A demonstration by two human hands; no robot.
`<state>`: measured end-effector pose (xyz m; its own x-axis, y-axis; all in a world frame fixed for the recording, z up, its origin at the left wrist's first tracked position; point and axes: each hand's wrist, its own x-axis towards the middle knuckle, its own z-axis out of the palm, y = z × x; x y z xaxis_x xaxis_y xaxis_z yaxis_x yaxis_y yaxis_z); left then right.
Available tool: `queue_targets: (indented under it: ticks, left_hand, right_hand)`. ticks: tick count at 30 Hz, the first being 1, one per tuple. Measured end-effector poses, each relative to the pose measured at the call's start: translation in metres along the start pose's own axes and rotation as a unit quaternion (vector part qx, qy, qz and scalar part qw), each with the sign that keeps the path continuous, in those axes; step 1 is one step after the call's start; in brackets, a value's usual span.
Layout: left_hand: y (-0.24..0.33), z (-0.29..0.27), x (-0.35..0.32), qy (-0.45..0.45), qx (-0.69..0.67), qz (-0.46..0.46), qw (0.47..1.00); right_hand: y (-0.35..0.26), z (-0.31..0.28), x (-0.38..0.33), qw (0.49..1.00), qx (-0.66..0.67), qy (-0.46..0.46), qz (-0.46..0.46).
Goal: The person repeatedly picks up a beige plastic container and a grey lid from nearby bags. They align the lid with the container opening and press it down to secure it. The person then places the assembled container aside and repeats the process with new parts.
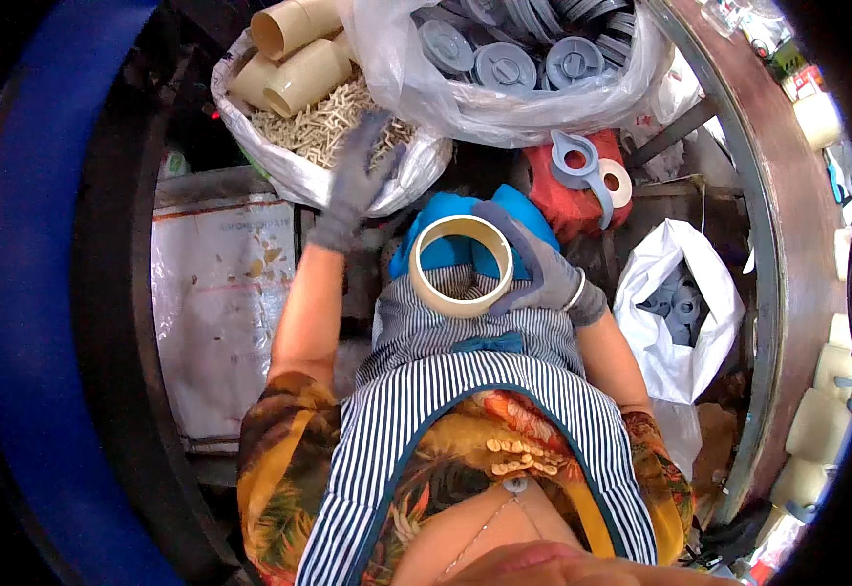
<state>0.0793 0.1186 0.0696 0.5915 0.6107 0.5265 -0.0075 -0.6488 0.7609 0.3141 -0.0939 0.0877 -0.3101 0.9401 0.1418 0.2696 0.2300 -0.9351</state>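
My right hand (533,259), in a grey glove, grips a cream plastic ring (461,266) over my striped apron, its open side facing up. My left hand (356,181), also gloved, reaches forward with fingers spread into a white sack (289,176) of small cream plastic pieces (323,122). Whether it has any piece in its fingers I cannot tell. Three cream plastic cylinders (294,59) lie on top of that sack, just beyond the hand.
A clear bag (504,107) of grey round lids sits ahead. Loose grey lid parts (582,161) rest on a red cloth. A white bag (680,322) with grey parts stands at my right, by a curved brown table rim (773,244). A white printed sack (216,313) lies at left.
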Motion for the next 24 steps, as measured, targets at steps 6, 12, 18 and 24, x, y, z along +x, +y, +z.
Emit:
queue_targets:
  ticks: [6,12,18,24]
  left_hand:
    - [0.077,0.037,-0.033,-0.102,-0.391,-0.206,0.891]
    - [0.086,0.057,-0.057,-0.068,-0.419,-0.247,0.871]
    - [0.083,0.065,-0.038,-0.073,-0.405,-0.238,0.880]
    - [0.053,0.059,-0.051,-0.147,-0.097,-0.135,0.975]
  right_hand:
    - [0.000,-0.016,0.020,0.968,0.155,0.192,-0.045]
    - [0.036,-0.067,-0.015,0.868,-0.337,0.351,0.101]
    - [0.113,-0.121,-0.021,0.728,-0.596,0.322,0.106]
    - [-0.026,-0.103,-0.012,0.922,0.159,0.302,0.185]
